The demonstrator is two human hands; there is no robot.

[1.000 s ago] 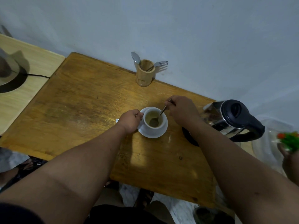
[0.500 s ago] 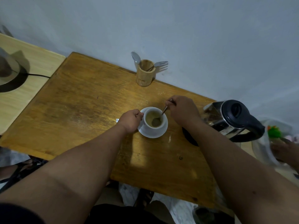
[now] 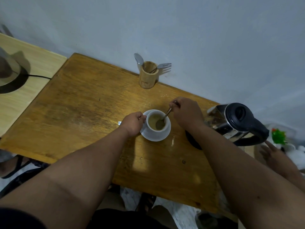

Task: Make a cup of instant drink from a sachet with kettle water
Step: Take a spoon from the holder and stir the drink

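A white cup (image 3: 166, 129) with light brown drink stands on a white saucer (image 3: 155, 138) in the middle of the wooden table (image 3: 85, 113). My left hand (image 3: 132, 123) grips the cup's left side, where the handle is hidden. My right hand (image 3: 187, 113) pinches the handle of a metal spoon (image 3: 163, 120) whose bowl dips into the drink. A steel kettle (image 3: 231, 123) with a black lid stands on its base just right of my right wrist. A small bit of white sachet (image 3: 119, 123) peeks out left of my left hand.
A bamboo holder (image 3: 147, 76) with a spoon and fork stands by the wall. A second kettle base with a cord (image 3: 9, 75) sits on the pale side table at left. Another person's hand (image 3: 277, 156) reaches in at right, near a green item (image 3: 279, 135).
The spoon's bowl shifted slightly inside the cup as my right hand stirs. The other person's hand at right lowered and let go of the green item.
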